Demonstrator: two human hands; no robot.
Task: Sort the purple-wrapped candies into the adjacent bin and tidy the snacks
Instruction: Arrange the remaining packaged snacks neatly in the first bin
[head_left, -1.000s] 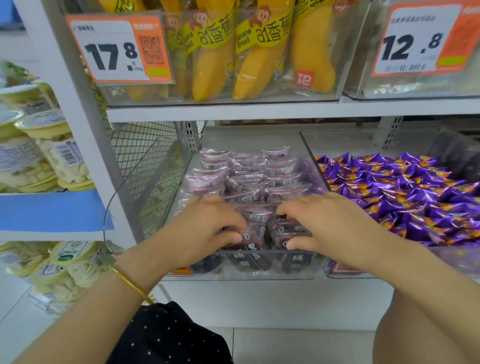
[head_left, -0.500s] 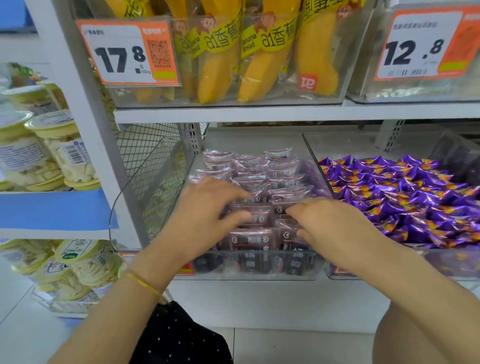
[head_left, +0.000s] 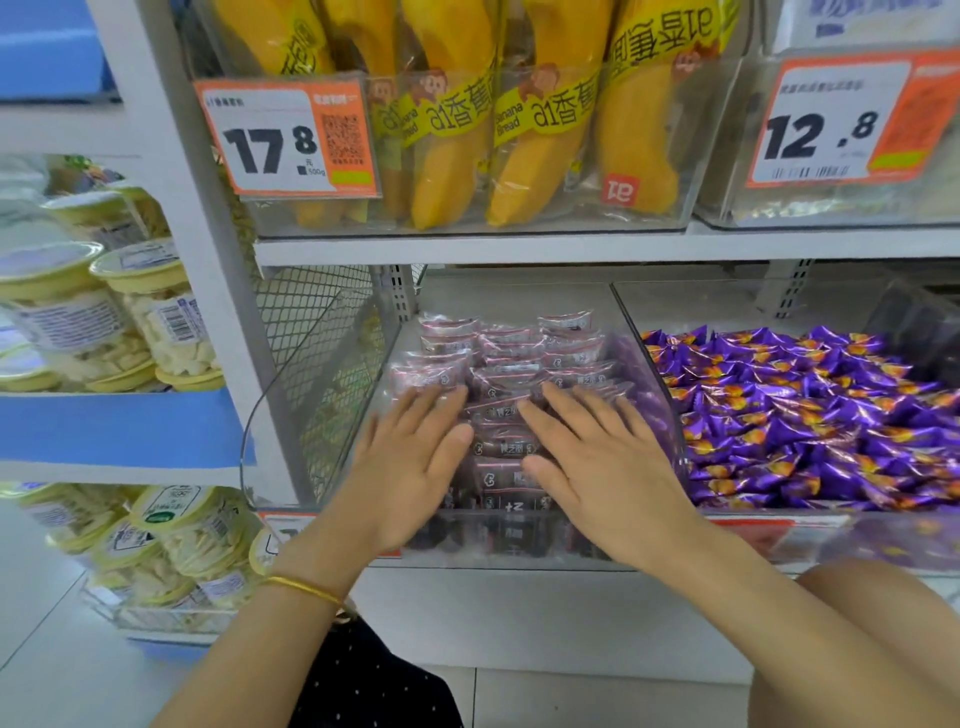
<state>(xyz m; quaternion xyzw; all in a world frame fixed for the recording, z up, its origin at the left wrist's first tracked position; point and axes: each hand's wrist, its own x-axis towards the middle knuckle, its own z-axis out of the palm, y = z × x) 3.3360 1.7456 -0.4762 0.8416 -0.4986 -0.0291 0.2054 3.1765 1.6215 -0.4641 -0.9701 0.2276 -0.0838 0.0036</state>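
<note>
one bin holds pink snack packs, its neighbour purple-wrapped candies.

Quick tally: two hands, left hand and right hand, on the clear plastic bin of pink-maroon snack packets, which holds too many to count. Right of that bin is one more clear bin, heaped with countless shiny purple foil-wrapped candies. Above it are five yellow banana bread packs, I think, and two orange-and-white price tags.
</note>
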